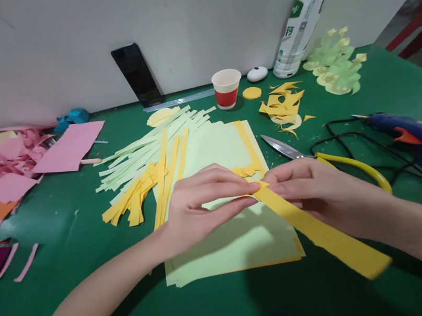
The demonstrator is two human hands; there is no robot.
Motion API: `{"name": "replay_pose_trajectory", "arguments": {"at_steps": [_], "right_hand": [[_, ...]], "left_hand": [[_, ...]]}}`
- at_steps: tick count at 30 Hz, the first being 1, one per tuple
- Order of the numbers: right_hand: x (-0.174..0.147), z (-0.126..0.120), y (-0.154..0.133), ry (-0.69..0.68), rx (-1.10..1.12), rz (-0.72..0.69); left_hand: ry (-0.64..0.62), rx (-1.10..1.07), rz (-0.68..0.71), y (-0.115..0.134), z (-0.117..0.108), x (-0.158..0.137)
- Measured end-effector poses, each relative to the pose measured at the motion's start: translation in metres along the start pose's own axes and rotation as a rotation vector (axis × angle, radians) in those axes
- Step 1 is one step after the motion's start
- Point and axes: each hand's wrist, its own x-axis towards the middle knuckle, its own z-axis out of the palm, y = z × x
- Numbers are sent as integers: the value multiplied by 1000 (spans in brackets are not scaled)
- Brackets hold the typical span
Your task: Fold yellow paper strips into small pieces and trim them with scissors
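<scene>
A long yellow paper strip [325, 230] slants down to the right from my fingertips. Its upper end is pinched between the thumb and fingers of my left hand [209, 200]. My right hand [319, 189] grips the same end from the other side, its fingertips close to the left ones. Below both hands lies a stack of pale green paper sheets [217, 254], with yellow edges showing. Scissors [284, 147] with yellow handles lie just beyond my right hand, which partly hides them. Cut yellow strips [137, 195] and pale green strips [143, 157] lie left of the stack.
A paper cup [226, 89], leaning phone [137, 76] and tilted bottle [304, 17] stand along the wall. A blue glue gun [418, 137] with its cord is at right, near a green paper flower piece [335, 63]. Yellow scraps [284, 105] and pink paper [69, 147] lie about.
</scene>
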Motion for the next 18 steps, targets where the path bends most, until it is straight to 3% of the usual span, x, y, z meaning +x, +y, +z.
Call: {"name": "replay_pose_trajectory", "arguments": {"at_steps": [4,7,11,14,18], "right_hand": [[1,1,1,-87,71,92],[0,2,1,-90,20,47],[-2,8,-1,114,-435,-218],[-3,12,-1,280,-792,-433],[-3,11,2,297,-1021,-647]], "left_hand": [[-12,16,-2,1,-3,-1],[5,20,-55,3,-4,-2],[130,-60,-295,8,-2,-1],[146,-209,-513,13,3,0],[105,-419,-707,19,7,-1]]}}
